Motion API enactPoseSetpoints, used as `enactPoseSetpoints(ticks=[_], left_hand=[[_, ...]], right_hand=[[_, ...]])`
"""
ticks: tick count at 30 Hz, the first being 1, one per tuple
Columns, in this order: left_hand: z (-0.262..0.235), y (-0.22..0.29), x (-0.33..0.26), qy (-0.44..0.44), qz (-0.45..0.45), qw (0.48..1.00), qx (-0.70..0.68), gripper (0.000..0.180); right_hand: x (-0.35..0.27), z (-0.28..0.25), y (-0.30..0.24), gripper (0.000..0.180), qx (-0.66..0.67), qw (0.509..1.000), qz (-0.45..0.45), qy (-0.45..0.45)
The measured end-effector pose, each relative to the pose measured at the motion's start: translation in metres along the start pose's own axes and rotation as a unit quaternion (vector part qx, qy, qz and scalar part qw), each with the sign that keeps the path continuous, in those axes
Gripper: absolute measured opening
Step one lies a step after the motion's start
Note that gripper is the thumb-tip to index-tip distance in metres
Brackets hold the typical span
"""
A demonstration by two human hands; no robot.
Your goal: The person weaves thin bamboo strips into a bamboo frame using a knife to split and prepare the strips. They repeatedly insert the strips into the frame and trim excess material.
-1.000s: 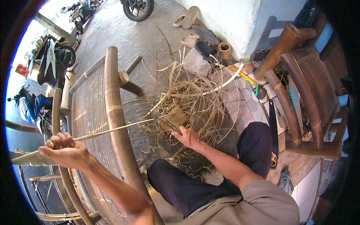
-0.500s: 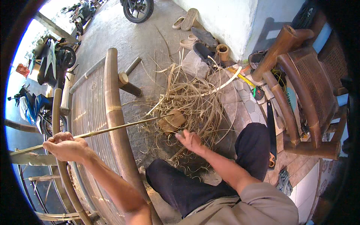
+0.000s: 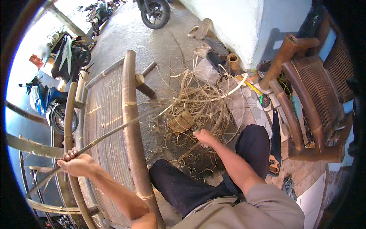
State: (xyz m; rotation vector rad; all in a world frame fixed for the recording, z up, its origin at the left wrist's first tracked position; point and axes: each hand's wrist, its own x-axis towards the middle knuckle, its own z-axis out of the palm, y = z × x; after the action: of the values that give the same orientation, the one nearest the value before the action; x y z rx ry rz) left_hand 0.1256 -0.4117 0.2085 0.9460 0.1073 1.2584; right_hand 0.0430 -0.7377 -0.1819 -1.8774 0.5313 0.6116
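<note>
Fingers of the left hand [image 3: 79, 166] were curled around a long, thin strip [image 3: 103, 138], palm turned upward, beyond the slats of a bamboo bench [image 3: 110, 103]. The strip slanted across the bench toward its thick rail [image 3: 129, 95]; its far end blurred near a heap of curly shavings [image 3: 211, 103], so the tip could not be made out, and past the hand its other end was lost among poles [image 3: 68, 122] at the lower left. The right hand [image 3: 206, 138] was bent in beside a brown block [image 3: 181, 122], its fingers mostly out of sight; whether they were closed on anything could not be told. Shavings partly hid the block's outline. The upper edge cut off a motorcycle [image 3: 155, 15], leaving little more than one wheel
</note>
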Motion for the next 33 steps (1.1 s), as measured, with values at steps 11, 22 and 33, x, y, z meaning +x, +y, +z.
enactPoseSetpoints(ticks=[11, 22, 33], left_hand=[[-0.118, 0.008, -0.133, -0.08, -0.217, 0.972, -0.041, 0.045], [-0.107, 0.071, -0.186, -0.531, -0.103, 0.79, 0.29, 0.036], [0.042, 0.039, -0.134, -0.638, -0.196, 0.66, 0.345, 0.025]], right_hand=[[-0.084, 0.012, -0.173, 0.07, 0.433, 0.87, -0.186, -0.146], [-0.088, -0.041, -0.196, 0.06, 0.409, 0.879, -0.238, -0.058], [-0.115, -0.078, -0.136, 0.074, 0.324, 0.9, -0.268, -0.111]])
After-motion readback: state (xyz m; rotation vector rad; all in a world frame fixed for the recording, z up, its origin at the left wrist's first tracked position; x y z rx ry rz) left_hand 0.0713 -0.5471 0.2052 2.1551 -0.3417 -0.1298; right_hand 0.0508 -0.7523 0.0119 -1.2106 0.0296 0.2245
